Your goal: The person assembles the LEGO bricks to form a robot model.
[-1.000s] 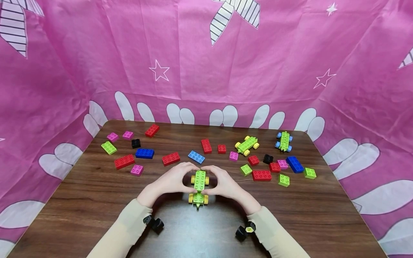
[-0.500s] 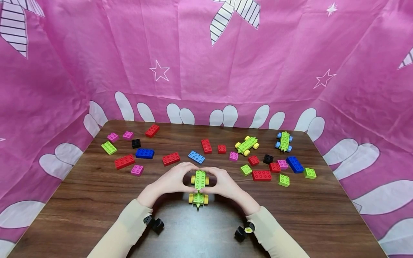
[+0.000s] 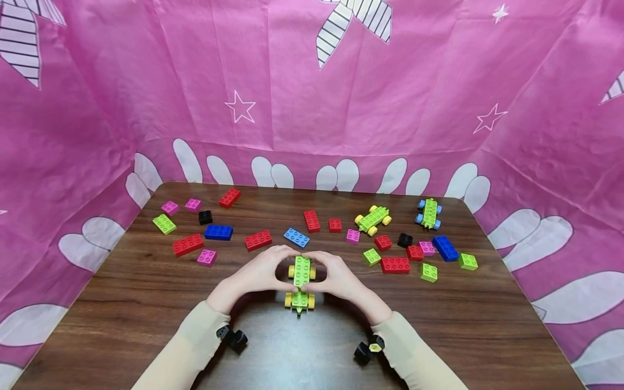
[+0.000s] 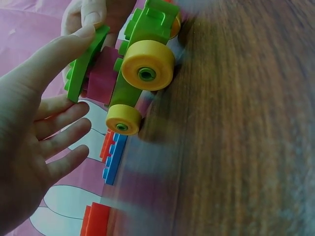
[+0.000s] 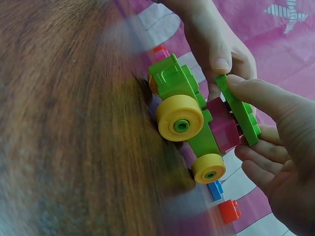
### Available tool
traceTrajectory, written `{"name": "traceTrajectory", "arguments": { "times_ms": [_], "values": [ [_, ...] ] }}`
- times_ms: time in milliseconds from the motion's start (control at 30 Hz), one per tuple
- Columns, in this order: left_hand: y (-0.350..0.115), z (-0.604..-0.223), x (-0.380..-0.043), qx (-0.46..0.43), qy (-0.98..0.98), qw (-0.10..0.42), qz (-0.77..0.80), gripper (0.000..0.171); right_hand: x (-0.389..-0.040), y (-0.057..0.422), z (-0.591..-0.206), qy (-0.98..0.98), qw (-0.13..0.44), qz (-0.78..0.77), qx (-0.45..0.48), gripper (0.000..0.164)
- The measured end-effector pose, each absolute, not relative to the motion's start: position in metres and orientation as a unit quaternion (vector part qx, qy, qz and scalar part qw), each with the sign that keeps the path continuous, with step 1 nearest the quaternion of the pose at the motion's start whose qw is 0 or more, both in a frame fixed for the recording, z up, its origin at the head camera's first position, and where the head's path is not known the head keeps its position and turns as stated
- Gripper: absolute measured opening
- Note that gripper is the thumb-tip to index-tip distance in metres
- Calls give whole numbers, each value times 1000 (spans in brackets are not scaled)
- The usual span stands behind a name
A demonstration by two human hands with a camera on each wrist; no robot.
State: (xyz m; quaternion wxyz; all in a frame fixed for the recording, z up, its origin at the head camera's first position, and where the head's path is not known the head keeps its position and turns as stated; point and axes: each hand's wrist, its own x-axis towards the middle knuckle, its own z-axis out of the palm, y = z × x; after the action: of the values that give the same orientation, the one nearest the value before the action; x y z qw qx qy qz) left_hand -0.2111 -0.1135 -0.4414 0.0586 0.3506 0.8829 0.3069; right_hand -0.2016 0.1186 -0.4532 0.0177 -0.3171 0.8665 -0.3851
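Both hands, the left hand [image 3: 265, 271] and the right hand [image 3: 336, 276], pinch opposite sides of a lime green 2x4 building plate [image 3: 302, 269] between thumb and forefinger. Their thumbs meet at its near end. Under the plate sits a magenta brick [image 5: 224, 125], hidden in the head view, fixed to a green toy car base [image 3: 299, 301] with yellow wheels [image 4: 147, 64]. In the right wrist view a narrow gap with studs shows between plate and brick. The left hand's other fingers [image 4: 61, 137] spread beside the plate, touching nothing.
Loose bricks lie across the back of the wooden table [image 3: 487, 325], among them a light blue brick [image 3: 296, 237] and a red brick [image 3: 258, 240] just beyond the hands. Two more car bases, yellow-wheeled [image 3: 374, 218] and blue-wheeled [image 3: 430, 213], stand back right. Pink cloth [image 3: 302, 97] walls the table.
Almost nothing differs. The right wrist has shifted very slightly left since a second ago; both hands keep their hold on the green plate above the car base.
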Motion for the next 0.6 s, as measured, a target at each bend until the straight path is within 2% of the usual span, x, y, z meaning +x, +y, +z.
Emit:
{"name": "traceTrajectory", "arguments": {
  "times_ms": [167,333,600],
  "values": [
    [-113,-444,-212,356,880,71,305,84,-202,119,-455,868,10,-378,-320,66],
    [-114,-446,-213,360,880,104,291,96,-202,119,-455,867,8,-382,-320,66],
    [-114,-448,-213,368,878,135,274,99,-201,119,-454,866,14,-389,-313,65]
  ]
}}
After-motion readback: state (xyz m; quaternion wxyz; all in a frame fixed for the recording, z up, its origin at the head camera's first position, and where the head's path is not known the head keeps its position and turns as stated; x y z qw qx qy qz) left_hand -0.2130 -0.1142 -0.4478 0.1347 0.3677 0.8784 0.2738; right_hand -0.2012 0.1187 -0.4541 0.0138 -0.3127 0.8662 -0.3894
